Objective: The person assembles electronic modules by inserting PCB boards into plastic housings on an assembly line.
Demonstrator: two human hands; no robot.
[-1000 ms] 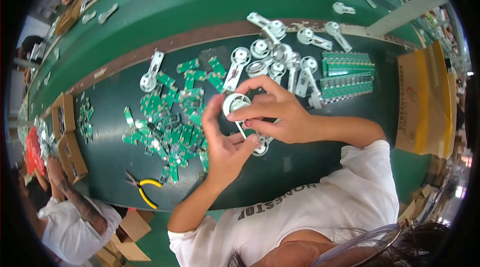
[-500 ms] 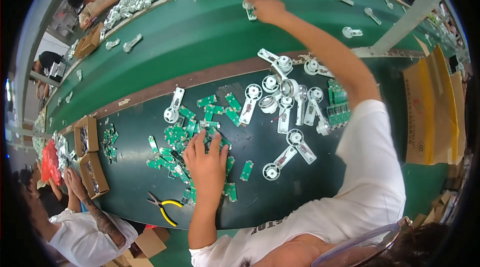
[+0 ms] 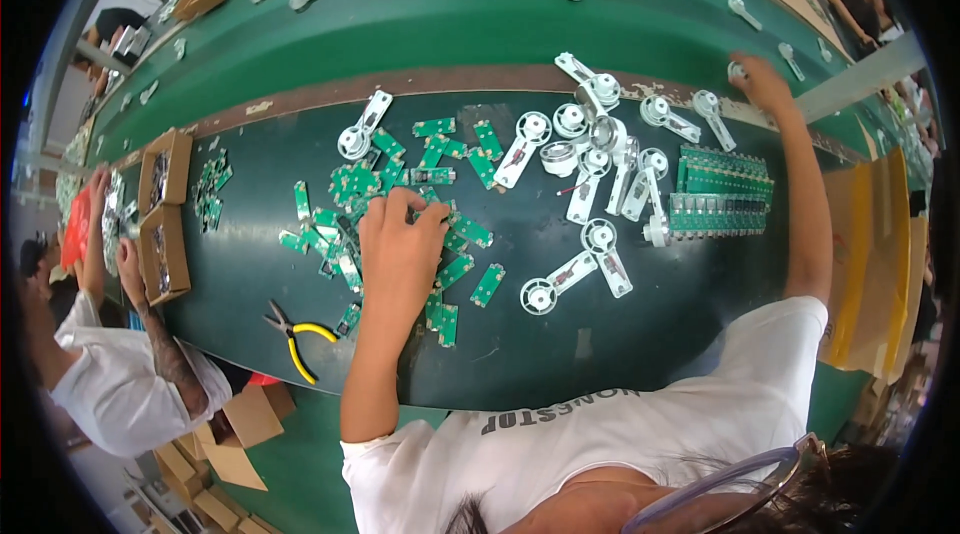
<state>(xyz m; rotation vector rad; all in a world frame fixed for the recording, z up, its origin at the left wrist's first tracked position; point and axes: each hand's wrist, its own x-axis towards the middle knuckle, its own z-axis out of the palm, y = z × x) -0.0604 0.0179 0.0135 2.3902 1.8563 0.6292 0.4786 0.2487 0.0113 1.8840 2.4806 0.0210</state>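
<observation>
A loose pile (image 3: pixel 352 181) of small green circuit boards lies on a dark table (image 3: pixel 560 364), some boards overlapping, a few lying apart at its right edge. The person's left hand (image 3: pixel 400 239) is on the pile, palm down, fingers bent and fairly close together; whether a board is pinched beneath them is hidden. Far to the right of the pile and beyond it, the right hand (image 3: pixel 765 86) reaches over the near edge of a green belt (image 3: pixel 400 24). A white piece (image 3: pixel 737 71) shows at its fingertips; the hand is too small and blurred to tell whether it grips.

The step in hand appears to be a double reach: a board on one side, a white piece on the other. Taking a board cleanly would call for a narrow pinch on one board's edges, as its neighbours overlap; the right hand would need a firm hold on the piece before clearing the belt's edge.

Right of the pile is a cluster of white parts (image 3: pixel 521 150), round-headed with long stems; beyond those, panels (image 3: pixel 715 216) of joined green boards. Yellow-handled pliers (image 3: pixel 291 330) lie to the near left of the pile, and farther left stand two open cartons (image 3: pixel 176 244).
</observation>
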